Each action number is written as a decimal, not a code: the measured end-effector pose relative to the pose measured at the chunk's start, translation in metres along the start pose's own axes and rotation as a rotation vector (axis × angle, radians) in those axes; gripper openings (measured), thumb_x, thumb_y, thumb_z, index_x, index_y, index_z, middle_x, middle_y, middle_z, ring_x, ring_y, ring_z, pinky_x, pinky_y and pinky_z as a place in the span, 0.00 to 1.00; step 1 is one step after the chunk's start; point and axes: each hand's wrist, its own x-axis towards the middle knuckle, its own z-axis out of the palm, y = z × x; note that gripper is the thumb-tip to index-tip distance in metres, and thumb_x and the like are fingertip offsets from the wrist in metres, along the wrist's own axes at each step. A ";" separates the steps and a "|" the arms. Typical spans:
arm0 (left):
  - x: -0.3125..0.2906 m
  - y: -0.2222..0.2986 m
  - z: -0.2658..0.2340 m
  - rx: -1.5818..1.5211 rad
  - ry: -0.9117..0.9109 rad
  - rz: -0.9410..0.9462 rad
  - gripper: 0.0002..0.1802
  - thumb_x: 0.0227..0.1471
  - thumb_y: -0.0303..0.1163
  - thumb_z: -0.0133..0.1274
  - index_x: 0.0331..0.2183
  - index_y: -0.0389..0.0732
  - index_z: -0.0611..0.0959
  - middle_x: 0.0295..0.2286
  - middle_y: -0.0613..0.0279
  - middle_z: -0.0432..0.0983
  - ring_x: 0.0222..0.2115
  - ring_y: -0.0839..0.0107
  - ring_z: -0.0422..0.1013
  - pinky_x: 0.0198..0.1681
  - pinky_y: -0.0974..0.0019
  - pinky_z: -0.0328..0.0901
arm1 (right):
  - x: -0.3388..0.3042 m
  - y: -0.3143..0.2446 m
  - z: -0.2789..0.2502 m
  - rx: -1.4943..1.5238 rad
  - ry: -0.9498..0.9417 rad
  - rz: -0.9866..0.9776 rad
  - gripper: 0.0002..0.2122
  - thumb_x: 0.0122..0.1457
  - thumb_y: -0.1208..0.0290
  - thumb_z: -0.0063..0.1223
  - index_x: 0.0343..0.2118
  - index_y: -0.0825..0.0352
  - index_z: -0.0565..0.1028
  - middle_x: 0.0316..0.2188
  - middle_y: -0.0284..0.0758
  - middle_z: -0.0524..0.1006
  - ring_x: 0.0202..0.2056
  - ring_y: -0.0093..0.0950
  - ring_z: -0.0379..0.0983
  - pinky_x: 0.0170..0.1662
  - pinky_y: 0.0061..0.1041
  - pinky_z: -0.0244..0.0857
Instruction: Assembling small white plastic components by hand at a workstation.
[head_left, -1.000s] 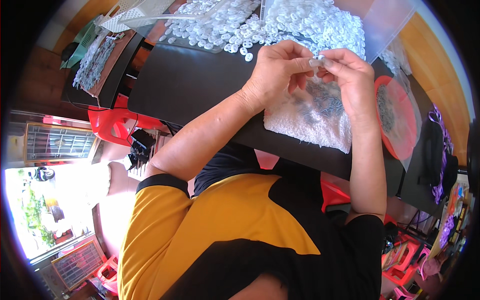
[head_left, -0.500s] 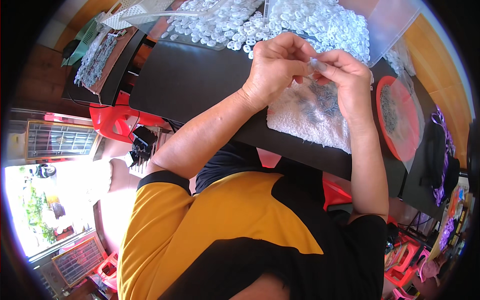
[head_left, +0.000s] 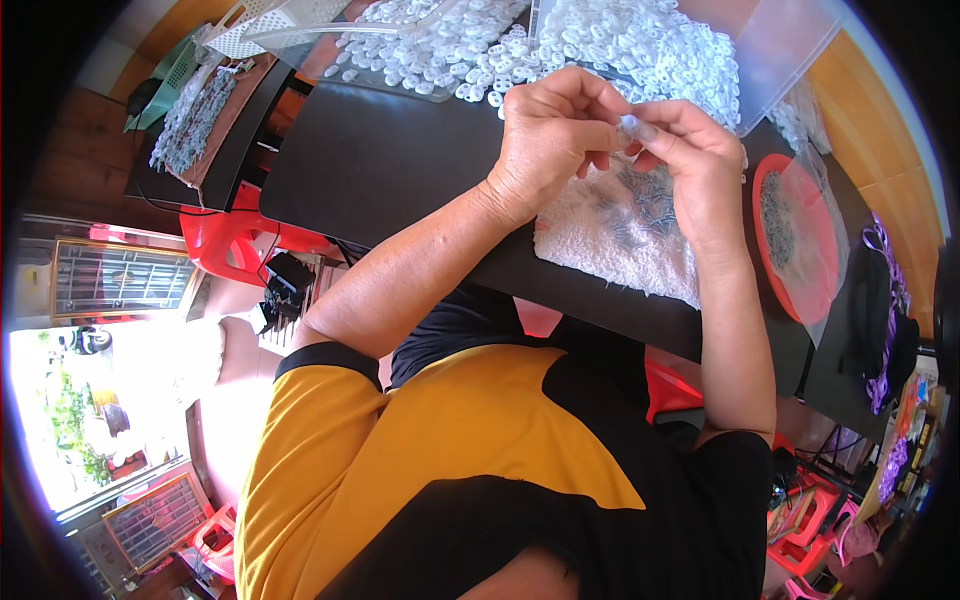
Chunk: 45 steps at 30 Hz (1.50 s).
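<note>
The left hand (head_left: 548, 140) and right hand (head_left: 703, 165), both nearly closed, pinched a small pale piece (head_left: 628, 123), mostly hidden, between their fingertips; below them was a white towel (head_left: 610, 262) strewn with grey pieces (head_left: 652, 215), and beyond lay a heap of white oval pieces (head_left: 640, 52).

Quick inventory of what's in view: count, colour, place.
White oval pieces: too many to count, white, table's far side
Bins: at least one, clear, around those pieces
Table: one, dark, underneath
Cloth: one, whitish, on table
Slivers: many, grey, on cloth
Basin: one, red, right
Baskets: one white, one green, upper left
Stools: several, red, floor
Held piece: one visible, pale, upper centre
Shirt: one, yellow and black, lower centre
Left hand: one, bare, pinching
Right hand: one, bare, pinching
</note>
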 end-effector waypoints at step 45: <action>-0.015 0.003 0.004 0.289 -0.215 0.318 0.13 0.50 0.25 0.61 0.34 0.33 0.74 0.23 0.57 0.79 0.25 0.73 0.78 0.30 0.72 0.73 | -0.006 -0.012 -0.013 0.256 -0.310 0.257 0.11 0.61 0.66 0.52 0.36 0.72 0.76 0.22 0.32 0.75 0.20 0.23 0.74 0.21 0.16 0.64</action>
